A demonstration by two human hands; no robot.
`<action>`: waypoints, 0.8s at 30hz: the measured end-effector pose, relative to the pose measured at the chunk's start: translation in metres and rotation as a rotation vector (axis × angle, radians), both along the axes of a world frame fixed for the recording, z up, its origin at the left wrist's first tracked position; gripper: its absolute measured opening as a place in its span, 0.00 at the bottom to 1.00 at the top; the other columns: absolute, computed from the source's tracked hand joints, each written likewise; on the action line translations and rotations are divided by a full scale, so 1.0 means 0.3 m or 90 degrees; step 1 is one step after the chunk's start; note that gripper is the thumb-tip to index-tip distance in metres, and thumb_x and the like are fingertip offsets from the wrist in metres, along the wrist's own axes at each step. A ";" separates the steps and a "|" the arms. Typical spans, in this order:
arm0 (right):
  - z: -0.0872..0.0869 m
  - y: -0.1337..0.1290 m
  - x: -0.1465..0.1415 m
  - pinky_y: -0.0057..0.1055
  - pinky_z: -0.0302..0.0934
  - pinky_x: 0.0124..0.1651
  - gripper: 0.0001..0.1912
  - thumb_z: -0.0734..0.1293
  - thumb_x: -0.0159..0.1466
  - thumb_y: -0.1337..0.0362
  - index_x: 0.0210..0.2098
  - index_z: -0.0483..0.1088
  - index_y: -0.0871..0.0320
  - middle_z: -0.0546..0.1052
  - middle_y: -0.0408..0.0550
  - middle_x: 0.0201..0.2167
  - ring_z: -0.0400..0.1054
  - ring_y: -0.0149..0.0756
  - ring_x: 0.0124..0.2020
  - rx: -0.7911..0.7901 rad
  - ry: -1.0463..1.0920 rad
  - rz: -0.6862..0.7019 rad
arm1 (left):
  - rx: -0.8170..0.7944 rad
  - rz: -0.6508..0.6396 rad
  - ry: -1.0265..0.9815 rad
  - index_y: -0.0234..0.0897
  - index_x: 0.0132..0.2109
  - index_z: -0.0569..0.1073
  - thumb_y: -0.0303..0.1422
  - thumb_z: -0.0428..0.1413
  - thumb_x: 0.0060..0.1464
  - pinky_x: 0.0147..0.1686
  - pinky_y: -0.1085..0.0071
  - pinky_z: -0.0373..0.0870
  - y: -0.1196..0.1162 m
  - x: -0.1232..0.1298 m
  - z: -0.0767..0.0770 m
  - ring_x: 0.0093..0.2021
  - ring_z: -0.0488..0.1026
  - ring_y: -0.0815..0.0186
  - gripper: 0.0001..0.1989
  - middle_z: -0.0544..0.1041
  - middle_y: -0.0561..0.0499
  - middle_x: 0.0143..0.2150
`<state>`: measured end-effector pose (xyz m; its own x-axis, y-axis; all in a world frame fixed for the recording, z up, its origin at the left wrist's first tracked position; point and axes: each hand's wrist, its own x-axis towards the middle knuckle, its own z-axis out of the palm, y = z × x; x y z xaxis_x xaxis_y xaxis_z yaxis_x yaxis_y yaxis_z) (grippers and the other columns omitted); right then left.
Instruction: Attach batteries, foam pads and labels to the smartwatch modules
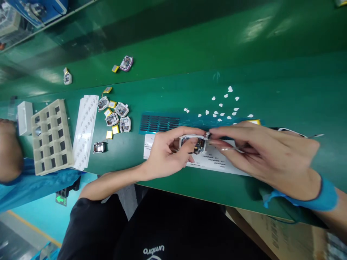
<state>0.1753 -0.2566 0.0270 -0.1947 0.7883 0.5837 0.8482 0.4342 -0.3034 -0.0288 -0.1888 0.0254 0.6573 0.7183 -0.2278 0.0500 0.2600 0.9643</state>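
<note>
My left hand (169,151) grips a white open watch case (200,144) with a circuit board showing inside, its thumb lying over the board. Against the right side of that case, the fingers of my right hand (260,148) are pinched together. A thin shiny line shows along these fingers, and a small dark and light piece sits at their tips; I cannot make out what they hold. Beneath both hands lies a white printed sheet (208,164). Just behind them is a blue film with rows of black strips (159,122).
Several small white round stickers (221,105) are scattered behind my hands. To the left lie several open watch cases (125,124) with yellow battery packs (109,134), white printed strips (86,131) and a beige compartment tray (67,144). Another person's arm (9,151) is at far left.
</note>
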 end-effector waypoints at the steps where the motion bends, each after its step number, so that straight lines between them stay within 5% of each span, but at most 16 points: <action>1: 0.000 -0.006 -0.004 0.20 0.64 0.26 0.10 0.73 0.68 0.70 0.47 0.72 0.53 0.84 0.36 0.36 0.78 0.23 0.31 0.002 -0.005 0.002 | 0.022 0.006 0.001 0.39 0.47 0.81 0.44 0.61 0.64 0.25 0.73 0.80 0.000 -0.003 -0.001 0.18 0.71 0.74 0.13 0.79 0.54 0.28; 12: -0.007 -0.036 -0.017 0.27 0.70 0.32 0.07 0.69 0.73 0.68 0.49 0.71 0.53 0.84 0.37 0.39 0.80 0.28 0.33 -0.022 -0.052 0.002 | 0.136 0.014 0.023 0.36 0.43 0.81 0.36 0.58 0.65 0.19 0.75 0.66 -0.027 0.004 -0.033 0.18 0.65 0.74 0.10 0.76 0.55 0.23; 20: 0.002 -0.014 -0.004 0.27 0.62 0.24 0.13 0.70 0.68 0.75 0.50 0.72 0.56 0.85 0.38 0.36 0.78 0.25 0.30 0.025 -0.105 -0.048 | 0.093 0.005 0.041 0.37 0.45 0.82 0.39 0.59 0.66 0.16 0.74 0.65 -0.005 -0.002 -0.022 0.16 0.66 0.73 0.11 0.76 0.55 0.22; 24: 0.010 -0.007 0.006 0.27 0.67 0.26 0.22 0.73 0.68 0.71 0.59 0.70 0.57 0.84 0.45 0.49 0.82 0.31 0.40 0.019 -0.149 -0.073 | 0.040 0.016 0.012 0.37 0.48 0.79 0.39 0.59 0.66 0.16 0.77 0.68 -0.005 -0.002 -0.022 0.16 0.68 0.75 0.10 0.77 0.55 0.26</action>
